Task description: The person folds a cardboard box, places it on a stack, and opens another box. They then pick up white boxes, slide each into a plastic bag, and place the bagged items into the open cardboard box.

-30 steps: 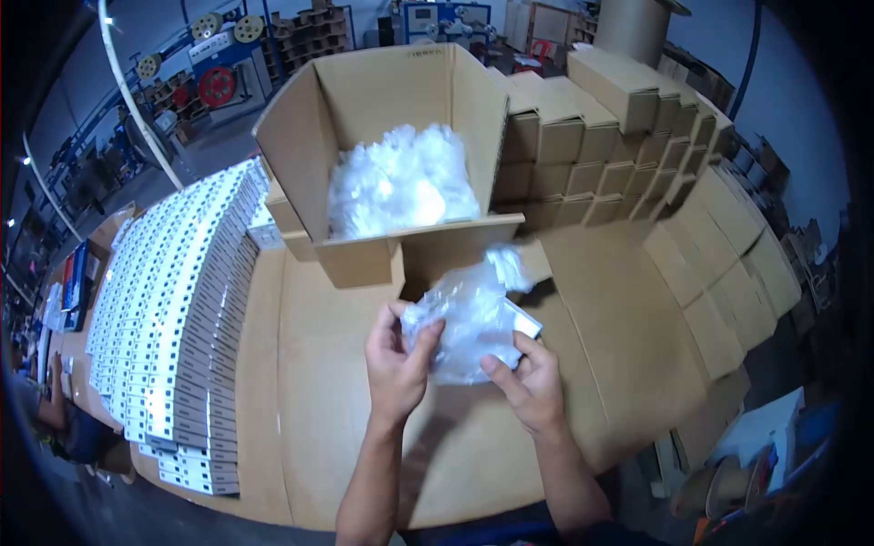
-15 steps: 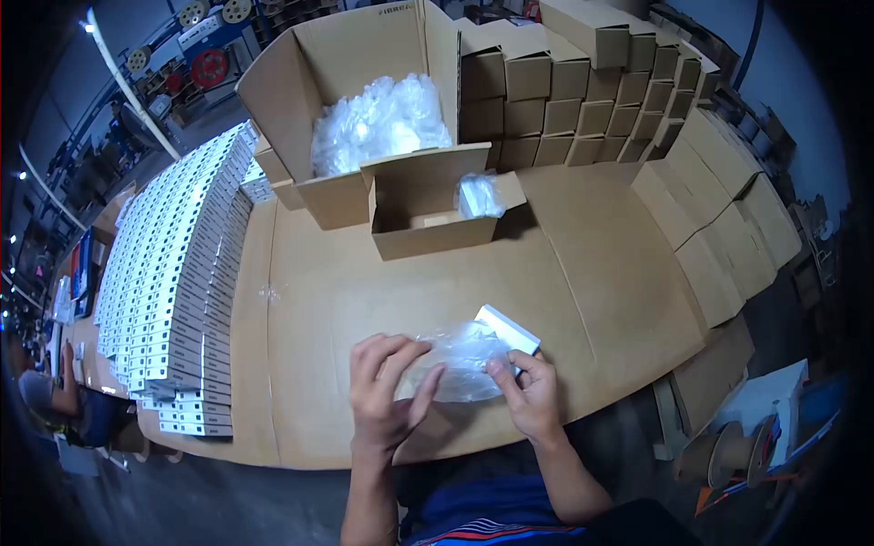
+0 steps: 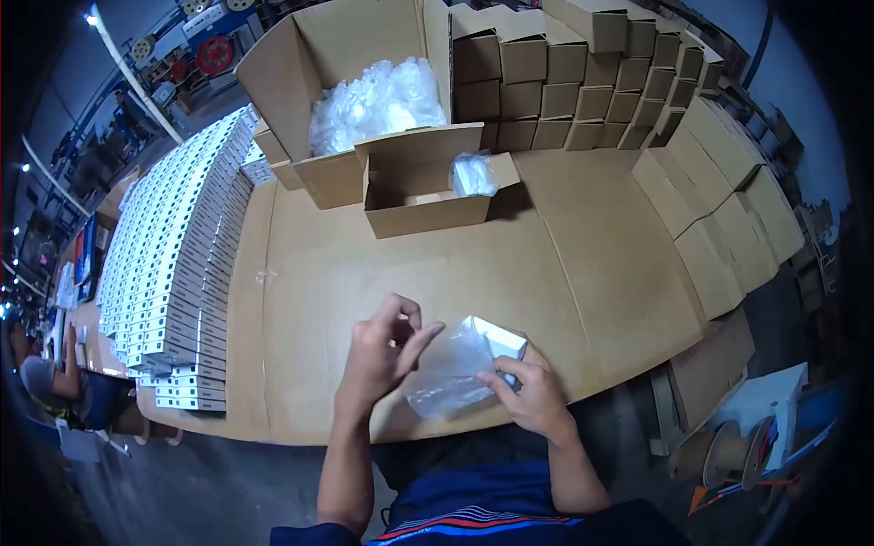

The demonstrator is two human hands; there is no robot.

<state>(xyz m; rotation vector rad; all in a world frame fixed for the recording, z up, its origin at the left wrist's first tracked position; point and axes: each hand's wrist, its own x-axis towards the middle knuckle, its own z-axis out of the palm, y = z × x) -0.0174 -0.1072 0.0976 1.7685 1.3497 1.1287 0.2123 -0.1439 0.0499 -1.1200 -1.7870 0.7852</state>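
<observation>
Now, both hands: at the near edge of the table, working 1 clear bag between them.
Left hand (image 3: pixel 382 350): fingers curled, fingertips pinching the crinkled upper edge of the plastic bag (image 3: pixel 446 373); the grip is closed on the film.
Right hand (image 3: pixel 530 393): thumb and fingers clamped on the bag's right side, where the small white box (image 3: pixel 499 335) sits at the bag's mouth.
Plastic bag: thin, transparent, glossy and wrinkled, lying slack on the table just in front of the person's body.
Small white box: flat, rectangular, sharp-cornered, with a pale matte face; partly inside the film, I cannot tell how far.
Table surface (image 3: pixel 583 255): covered in flat brown corrugated cardboard sheets with visible seams.
Open small carton (image 3: pixel 423 196): brown cardboard, flaps up, well beyond the hands; a crumpled clear bag (image 3: pixel 473 173) rests in its right end.
Large carton (image 3: pixel 346 64): tall brown walls, heaped with shiny bunched-up clear bags (image 3: pixel 373 100).
White box rows (image 3: pixel 173 273): many slim, identical white boxes stacked on edge in long curved rows along the left side of the table.
Brown box stacks (image 3: pixel 583 82): small closed cardboard cartons piled in stepped rows at the back and down the right side.
Another person (image 3: pixel 41 373): partly visible at the far left edge, seated beyond the white box rows.
</observation>
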